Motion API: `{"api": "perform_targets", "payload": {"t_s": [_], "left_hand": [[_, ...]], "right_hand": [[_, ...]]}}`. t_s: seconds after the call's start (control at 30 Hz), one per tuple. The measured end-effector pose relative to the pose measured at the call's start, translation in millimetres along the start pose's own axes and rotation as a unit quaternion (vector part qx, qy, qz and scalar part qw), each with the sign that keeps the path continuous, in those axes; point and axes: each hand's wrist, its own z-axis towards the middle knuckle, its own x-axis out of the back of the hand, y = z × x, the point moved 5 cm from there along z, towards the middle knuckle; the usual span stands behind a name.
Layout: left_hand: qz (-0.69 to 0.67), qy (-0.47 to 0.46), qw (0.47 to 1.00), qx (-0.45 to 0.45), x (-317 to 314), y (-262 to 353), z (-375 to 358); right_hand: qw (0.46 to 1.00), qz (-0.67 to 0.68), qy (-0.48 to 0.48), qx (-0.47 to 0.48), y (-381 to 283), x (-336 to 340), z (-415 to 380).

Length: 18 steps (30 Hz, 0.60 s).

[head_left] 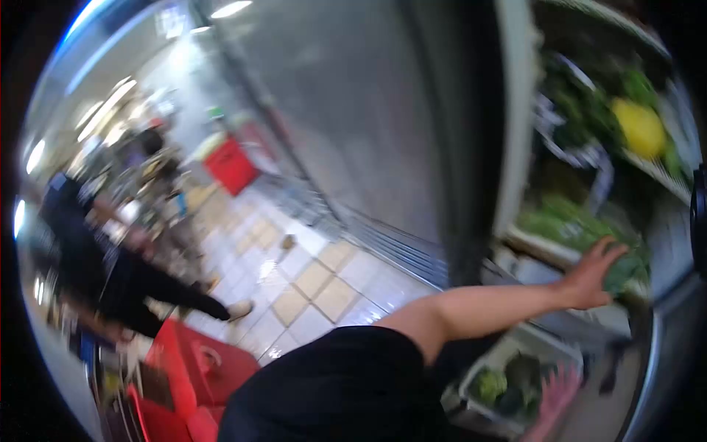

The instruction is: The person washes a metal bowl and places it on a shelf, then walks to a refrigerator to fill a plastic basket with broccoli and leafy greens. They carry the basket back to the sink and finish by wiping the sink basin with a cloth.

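Observation:
My left hand (591,277) reaches to the right on a bare forearm from a black sleeve (331,383). Its fingers are spread and curved at the edge of dark green leafy vegetables (626,274), touching or nearly touching them. These lie beside lighter leafy greens (563,221) on a middle shelf of an open fridge. Lower down, my right hand (558,390) is blurred, with its fingers apart. It hovers at the right side of a pale crate (471,390) holding green vegetables (523,372), with nothing visible in the fingers.
Above are a yellow round item (639,129) and more greens on a shelf. A grey metal door (353,110) stands to the left. Red bins (199,361) sit at lower left, another red container (230,166) farther off. A person in dark clothes (110,258) stands on the shiny tiled floor (317,283).

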Motion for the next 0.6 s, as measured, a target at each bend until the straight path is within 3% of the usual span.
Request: {"api": "perform_targets", "payload": {"t_s": [0.03, 0.07, 0.1, 0.13, 0.17, 0.2, 0.23, 0.27, 0.3, 0.33, 0.37, 0.4, 0.43, 0.47, 0.53, 0.57, 0.6], "left_hand": [[-0.034, -0.078, 0.996, -0.001, -15, 10, -30], [-0.094, -0.161, 0.983, 0.006, -37, 7, -50], [-0.078, -0.237, 0.967, 0.047, -61, -1, -75], [-0.1, -0.301, 0.946, 0.074, -73, 2, -91], [-0.037, -0.358, 0.93, 0.074, -93, -8, -114], [0.002, -0.447, 0.886, 0.123, -112, -23, -137], [0.029, -0.484, 0.869, 0.099, -128, -40, -160], [0.054, -0.506, 0.854, 0.106, -147, -66, -191], [0.101, -0.573, 0.804, 0.124, -150, -67, -200], [0.113, -0.608, 0.779, 0.106, -154, -75, -213], [0.128, -0.636, 0.756, 0.09, -162, -86, -226], [0.118, -0.649, 0.748, 0.077, -172, -96, -237], [0.153, -0.681, 0.712, 0.075, -178, -105, -254], [0.188, -0.706, 0.679, 0.076, -181, -115, -261], [0.214, -0.705, 0.672, 0.078, -189, -116, -260], [0.244, -0.704, 0.662, 0.081, -192, -116, -261], [0.244, -0.708, 0.657, 0.083, -192, -118, -266]], "right_hand": [[0.998, 0.023, -0.061, -0.013, 3, -24, -2], [0.999, -0.024, -0.037, 0.021, -1, -36, -9], [0.992, -0.038, 0.086, 0.087, -11, -35, -18], [0.953, -0.157, 0.196, 0.168, -25, 3, -24], [0.899, -0.061, 0.345, 0.262, -58, 8, -60], [0.806, -0.122, 0.43, 0.388, -95, 18, -109], [0.698, -0.196, 0.491, 0.483, -125, 20, -167], [0.522, -0.298, 0.558, 0.573, -157, 6, -239], [0.331, -0.394, 0.585, 0.627, -182, -17, -303], [0.191, -0.417, 0.606, 0.65, -197, -36, -354], [0.121, -0.398, 0.63, 0.656, -218, -46, -399], [0.092, -0.359, 0.66, 0.654, -242, -50, -433], [0.118, -0.31, 0.689, 0.645, -275, -40, -461], [0.198, -0.257, 0.707, 0.629, -310, -21, -473], [0.465, -0.17, 0.655, 0.571, -373, 25, -465], [0.538, -0.239, 0.607, 0.533, -407, 55, -458], [0.646, -0.168, 0.535, 0.518, -410, 42, -430]]}}
